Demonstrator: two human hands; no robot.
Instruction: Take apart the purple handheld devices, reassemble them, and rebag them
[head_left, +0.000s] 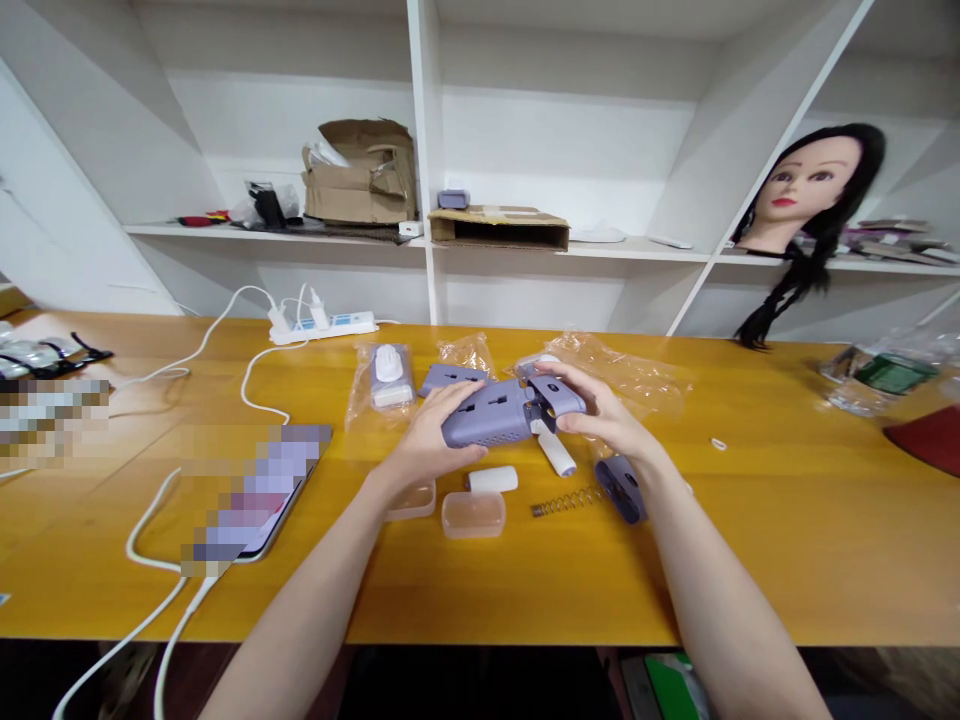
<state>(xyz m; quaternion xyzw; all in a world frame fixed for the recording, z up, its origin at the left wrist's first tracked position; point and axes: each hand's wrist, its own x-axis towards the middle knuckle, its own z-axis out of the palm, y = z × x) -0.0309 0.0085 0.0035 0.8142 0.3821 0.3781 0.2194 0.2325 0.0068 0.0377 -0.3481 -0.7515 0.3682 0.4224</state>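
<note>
My left hand [433, 436] is closed round a purple plastic housing [491, 412] with slots and rows of small holes. At its right end my right hand [609, 412] grips a purple end cap [559, 395], thumb below and fingers above; whether cap and housing are joined I cannot tell. Just under them a white cylinder [555, 450] slants downward. Another white cylinder [492, 479] lies on the table near a clear pinkish tray [473, 515]. To the right rest a coil spring [566, 502] and a second purple cap [622, 488].
Behind my hands are a bagged purple-and-white item [391, 376] and crumpled clear plastic bags [600, 365]. A phone [262, 490] with a white cable lies left. A power strip [322, 328] sits by the shelf, and a mannequin head [810, 185] stands at right.
</note>
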